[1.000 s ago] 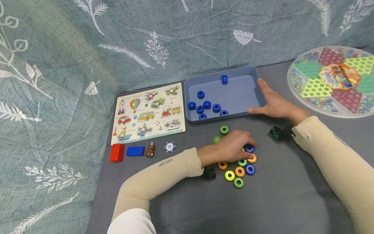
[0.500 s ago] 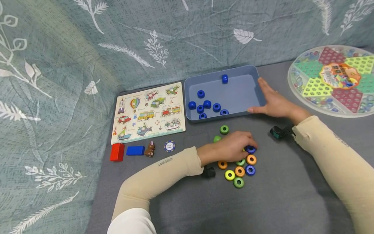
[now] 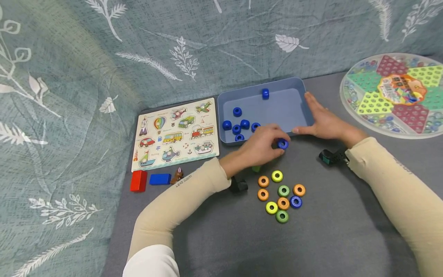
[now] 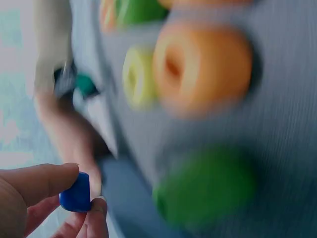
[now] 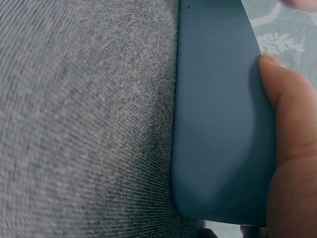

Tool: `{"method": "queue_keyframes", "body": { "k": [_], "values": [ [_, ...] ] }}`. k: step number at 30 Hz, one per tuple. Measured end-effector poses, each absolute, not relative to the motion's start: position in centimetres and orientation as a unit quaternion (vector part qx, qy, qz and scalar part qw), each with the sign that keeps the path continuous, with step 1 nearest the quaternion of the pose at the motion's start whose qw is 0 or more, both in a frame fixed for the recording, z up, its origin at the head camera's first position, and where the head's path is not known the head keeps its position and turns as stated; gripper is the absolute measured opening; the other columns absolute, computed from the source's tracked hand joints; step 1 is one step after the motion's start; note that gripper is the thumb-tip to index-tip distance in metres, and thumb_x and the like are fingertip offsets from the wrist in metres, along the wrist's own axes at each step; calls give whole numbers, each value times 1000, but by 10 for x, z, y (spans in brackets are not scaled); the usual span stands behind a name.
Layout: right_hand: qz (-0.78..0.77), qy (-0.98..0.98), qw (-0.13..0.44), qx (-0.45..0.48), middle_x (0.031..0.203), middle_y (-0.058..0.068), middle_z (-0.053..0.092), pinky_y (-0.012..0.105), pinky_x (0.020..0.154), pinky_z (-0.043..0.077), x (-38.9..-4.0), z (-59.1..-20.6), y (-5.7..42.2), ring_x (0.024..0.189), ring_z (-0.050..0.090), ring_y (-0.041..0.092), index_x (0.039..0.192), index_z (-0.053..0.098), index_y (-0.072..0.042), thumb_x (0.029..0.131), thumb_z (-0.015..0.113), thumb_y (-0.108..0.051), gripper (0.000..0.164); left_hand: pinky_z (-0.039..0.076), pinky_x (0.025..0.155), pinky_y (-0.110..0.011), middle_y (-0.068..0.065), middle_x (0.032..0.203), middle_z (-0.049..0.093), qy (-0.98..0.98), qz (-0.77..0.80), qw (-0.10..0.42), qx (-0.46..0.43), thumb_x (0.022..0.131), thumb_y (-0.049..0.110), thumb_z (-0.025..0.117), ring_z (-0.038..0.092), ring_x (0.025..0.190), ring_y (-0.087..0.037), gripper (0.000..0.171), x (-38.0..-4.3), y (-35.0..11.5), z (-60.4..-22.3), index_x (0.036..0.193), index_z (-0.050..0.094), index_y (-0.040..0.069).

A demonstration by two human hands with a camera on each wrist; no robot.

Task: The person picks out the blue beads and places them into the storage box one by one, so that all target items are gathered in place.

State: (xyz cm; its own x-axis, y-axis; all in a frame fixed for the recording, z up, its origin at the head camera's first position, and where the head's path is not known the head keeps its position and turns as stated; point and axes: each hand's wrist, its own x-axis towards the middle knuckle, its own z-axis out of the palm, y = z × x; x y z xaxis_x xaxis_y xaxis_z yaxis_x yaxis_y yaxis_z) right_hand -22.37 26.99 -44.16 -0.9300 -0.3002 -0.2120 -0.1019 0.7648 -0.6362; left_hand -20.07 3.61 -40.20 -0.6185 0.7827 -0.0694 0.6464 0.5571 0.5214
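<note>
My left hand [image 3: 261, 146] pinches a blue ring-shaped bead [image 3: 283, 147] between thumb and fingers, just in front of the blue-grey tray [image 3: 285, 109]. The left wrist view shows the held bead [image 4: 77, 193] at the fingertips. Several blue beads [image 3: 245, 124] lie in the tray, mostly towards its left side; my left hand hides part of the front rim. Spread around the tray's right front corner, my right hand [image 3: 323, 122] has its thumb on the front rim and straight fingers along the right side. In the right wrist view, the thumb [image 5: 292, 109] touches the tray's rim.
Loose orange, yellow, green and blue beads [image 3: 271, 212] lie in front of the tray. One green bead [image 3: 256, 168] is partly hidden under my left hand. To the left are a vehicle puzzle board [image 3: 162, 130], red block [image 3: 138, 181] and blue block [image 3: 160, 179]. A round board game [image 3: 398, 96] sits right.
My left hand has lifted a blue bead from the loose group and carried it up towards the tray's front edge. The right hand has stayed at the tray's corner.
</note>
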Motion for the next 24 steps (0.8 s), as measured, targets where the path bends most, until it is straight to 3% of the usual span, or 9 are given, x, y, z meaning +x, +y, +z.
{"method": "queue_keyframes", "body": {
  "k": [5, 11, 19, 24],
  "values": [
    [-328, 926, 151, -107, 153, 13, -23, 66, 109, 1, -224, -441, 270, 143, -9, 37, 146, -20, -8, 82, 64, -51, 113, 49, 83, -27, -5, 113, 63, 897, 255, 128, 338, 83, 13, 68, 60, 95, -16, 34, -235, 22, -391, 117, 65, 9],
    [-330, 926, 149, -106, 153, 13, -23, 65, 109, 0, -224, -443, 270, 143, -10, 36, 146, -19, -8, 81, 65, -50, 114, 49, 85, -30, -5, 115, 66, 921, 236, 109, 290, 83, 13, 68, 62, 98, -18, 35, -263, 13, -387, 117, 65, 8],
    [-335, 924, 149, -106, 153, 11, -23, 65, 109, -1, -224, -443, 270, 143, -11, 35, 146, -20, -9, 82, 64, -50, 114, 50, 86, -28, -9, 119, 63, 921, 259, 128, 260, 83, 11, 67, 62, 100, -20, 38, -274, 13, -390, 121, 62, 6],
    [-339, 923, 145, -108, 153, 13, -22, 67, 108, -1, -224, -443, 270, 143, -10, 36, 146, -20, -8, 82, 65, -49, 114, 50, 83, -27, -8, 114, 65, 916, 263, 107, 282, 82, 11, 68, 64, 96, -19, 34, -266, 13, -394, 115, 65, 7]
  ]
}}
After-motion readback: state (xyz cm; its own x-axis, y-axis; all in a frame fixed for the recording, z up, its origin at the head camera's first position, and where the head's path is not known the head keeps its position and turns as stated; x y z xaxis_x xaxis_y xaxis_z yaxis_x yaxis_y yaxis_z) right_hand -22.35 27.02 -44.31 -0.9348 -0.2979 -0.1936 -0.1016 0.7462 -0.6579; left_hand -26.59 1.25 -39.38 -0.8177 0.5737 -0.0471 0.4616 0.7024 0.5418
